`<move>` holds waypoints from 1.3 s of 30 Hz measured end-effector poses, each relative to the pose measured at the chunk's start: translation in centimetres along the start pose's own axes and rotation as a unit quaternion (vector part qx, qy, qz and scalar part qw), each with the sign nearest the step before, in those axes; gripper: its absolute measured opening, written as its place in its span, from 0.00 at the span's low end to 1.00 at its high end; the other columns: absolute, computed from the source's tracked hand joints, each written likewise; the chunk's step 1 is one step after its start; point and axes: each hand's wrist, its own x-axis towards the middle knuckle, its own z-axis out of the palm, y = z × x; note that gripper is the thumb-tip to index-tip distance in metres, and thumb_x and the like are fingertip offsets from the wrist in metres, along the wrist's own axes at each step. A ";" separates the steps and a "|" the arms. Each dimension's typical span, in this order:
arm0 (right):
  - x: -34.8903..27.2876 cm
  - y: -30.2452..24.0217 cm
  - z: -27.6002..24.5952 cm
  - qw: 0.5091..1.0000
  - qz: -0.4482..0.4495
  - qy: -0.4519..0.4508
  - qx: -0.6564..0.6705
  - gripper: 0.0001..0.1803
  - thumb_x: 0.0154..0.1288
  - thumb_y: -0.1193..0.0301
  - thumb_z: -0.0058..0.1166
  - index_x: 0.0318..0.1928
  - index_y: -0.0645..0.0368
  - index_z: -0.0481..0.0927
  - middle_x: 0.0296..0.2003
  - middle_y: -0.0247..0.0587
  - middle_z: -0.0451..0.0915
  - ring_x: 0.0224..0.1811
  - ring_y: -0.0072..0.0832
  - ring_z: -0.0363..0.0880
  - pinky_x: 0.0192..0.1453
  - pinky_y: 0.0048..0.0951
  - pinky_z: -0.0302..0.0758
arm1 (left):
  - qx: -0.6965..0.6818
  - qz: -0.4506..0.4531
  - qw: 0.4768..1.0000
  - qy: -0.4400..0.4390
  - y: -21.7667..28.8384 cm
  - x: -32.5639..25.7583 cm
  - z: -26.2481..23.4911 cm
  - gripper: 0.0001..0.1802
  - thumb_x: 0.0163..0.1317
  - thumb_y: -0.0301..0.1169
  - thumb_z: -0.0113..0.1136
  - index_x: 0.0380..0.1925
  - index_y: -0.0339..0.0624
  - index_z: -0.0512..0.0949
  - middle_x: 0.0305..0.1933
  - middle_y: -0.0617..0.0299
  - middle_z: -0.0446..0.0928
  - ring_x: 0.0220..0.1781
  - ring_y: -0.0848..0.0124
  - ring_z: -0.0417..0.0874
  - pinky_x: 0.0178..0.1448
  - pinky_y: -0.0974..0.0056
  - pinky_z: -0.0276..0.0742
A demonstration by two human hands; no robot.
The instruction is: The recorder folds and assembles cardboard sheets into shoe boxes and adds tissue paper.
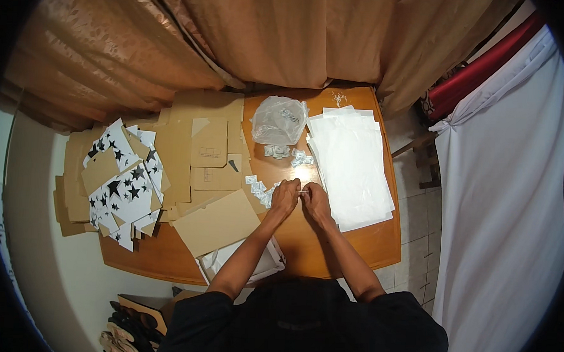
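Fingertips of the left hand [285, 196] and right hand [317, 201] are closed together on a small pale piece [303, 191], which spans the narrow gap between them; the exact placing of each finger is hidden. The piece lies above the table [307, 252], in front of the person. Judged by its size, it should be very light; its thin look suggests a flexible body, easily creased, best pinched at opposite edges. Whether it is slippery cannot be told. Just beside the left hand lie small white packets [254, 185], apparently light and soft, to be lifted singly by a corner. Beyond are a translucent plastic bag [279, 120] and, to the right, a stack of white sheets [351, 166]. Further left: flattened cardboard [174, 133], probably stiff, and star-patterned pieces [127, 188]. Nearer the body, a brown panel [217, 220] overlaps a white-lined box [265, 263].
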 end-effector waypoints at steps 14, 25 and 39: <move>-11.1 -6.9 2.5 0.986 -0.046 -0.103 0.127 0.12 0.68 0.71 0.59 0.47 0.65 0.83 0.32 0.44 0.84 0.34 0.28 0.82 0.41 0.31 0.79 | -0.155 -0.057 0.986 0.036 -0.9 -16.1 -7.5 0.04 0.63 0.22 0.55 0.37 0.36 0.78 0.32 0.43 0.81 0.36 0.48 0.85 0.42 0.52 0.78; -14.8 -10.7 8.7 0.965 -0.132 -0.218 0.067 0.10 0.68 0.72 0.62 0.46 0.64 0.83 0.33 0.47 0.86 0.35 0.30 0.86 0.42 0.31 0.82 | -0.182 -0.102 0.971 0.121 -4.5 -26.5 -11.2 0.06 0.63 0.22 0.62 0.38 0.33 0.78 0.32 0.47 0.82 0.38 0.54 0.86 0.44 0.55 0.79; -11.6 -14.6 11.1 0.951 -0.245 -0.191 -0.008 0.11 0.64 0.74 0.58 0.46 0.65 0.82 0.36 0.56 0.82 0.41 0.51 0.82 0.49 0.45 0.78 | -0.096 -0.097 0.968 0.212 -10.0 -26.7 -17.1 0.06 0.62 0.24 0.61 0.38 0.36 0.81 0.35 0.50 0.84 0.38 0.59 0.86 0.47 0.58 0.81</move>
